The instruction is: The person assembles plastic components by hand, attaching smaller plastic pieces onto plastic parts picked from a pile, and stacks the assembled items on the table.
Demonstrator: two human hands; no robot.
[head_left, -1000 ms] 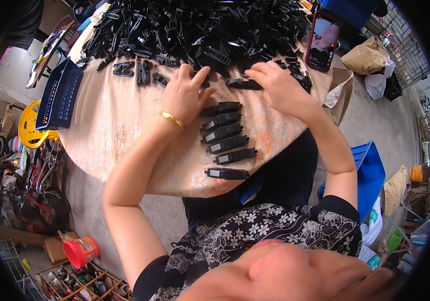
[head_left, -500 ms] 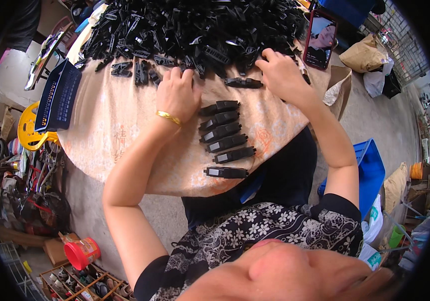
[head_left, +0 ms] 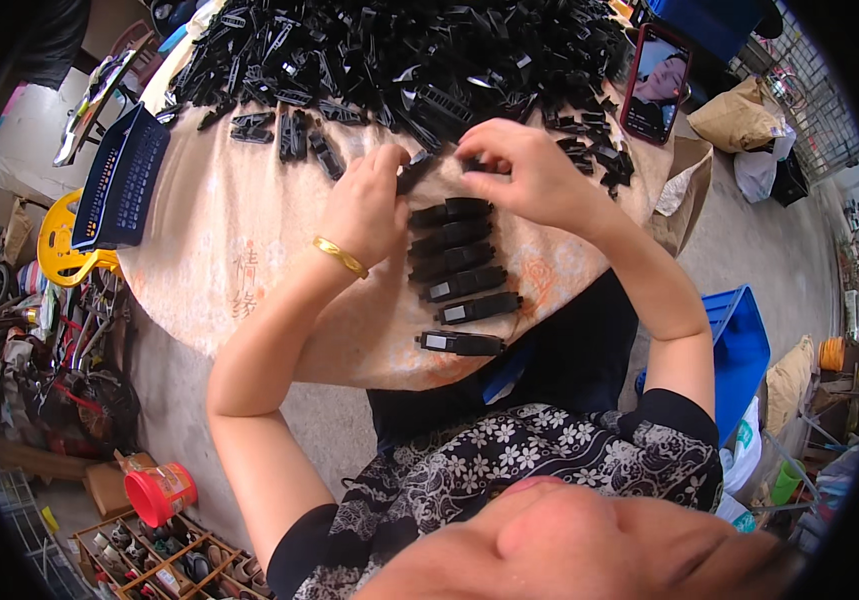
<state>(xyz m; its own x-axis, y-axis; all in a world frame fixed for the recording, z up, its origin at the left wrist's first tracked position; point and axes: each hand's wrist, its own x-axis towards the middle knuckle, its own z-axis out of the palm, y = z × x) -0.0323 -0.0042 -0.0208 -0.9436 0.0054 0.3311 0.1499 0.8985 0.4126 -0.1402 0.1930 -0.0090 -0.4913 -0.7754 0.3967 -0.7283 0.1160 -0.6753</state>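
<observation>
Black part [head_left: 413, 172] juts rightward from the left hand [head_left: 367, 198]

Black parts [head_left: 479, 308], peach cloth [head_left: 184, 240] — orange-flowered, navy basket [head_left: 121, 180], golden bracelet [head_left: 340, 257]

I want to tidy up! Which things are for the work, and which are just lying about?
For the work:
heap of black parts
row of black pieces
black piece at the left hand
dark piece at the right hand

Probably just lying about:
phone
red bucket
yellow stool

Soft light glints on the black pile [head_left: 389, 70], while outer edges bend.
</observation>
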